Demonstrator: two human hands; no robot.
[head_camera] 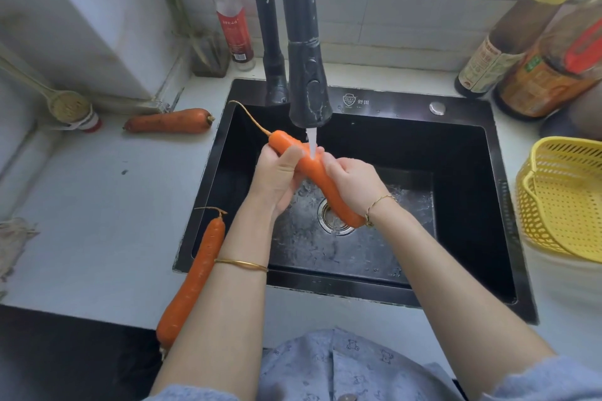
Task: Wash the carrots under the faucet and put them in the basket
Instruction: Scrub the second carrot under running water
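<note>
The held carrot (308,169) is lying diagonally across the sink (391,101), with its thin root tail pointing up and left toward the sink's back corner and its thick end pointing down and right above the drain (334,220). Both hands are gripping it at mid-length.

The left hand (277,176) is wrapping the upper part from the left, with the thumb lying over the top of the carrot and the fingers curling underneath. The right hand (351,184) is closing on the carrot just beside the left hand, from the right. Its fingertips are hidden behind the carrot, so the full wrap is probable rather than confirmed. The thick end is projecting below the right wrist.

The water stream (312,143) is falling from the faucet (309,75) and striking the carrot between the two hands. Both forearms are reaching forward over the sink's front rim and converging at the carrot.

A second carrot (169,121) is lying on the counter (114,205) left of the sink. A third carrot (192,280) is lying across the sink's front left corner, partly behind the left forearm. The yellow basket (553,143) is standing on the counter right of the sink, well apart from the hands.
</note>
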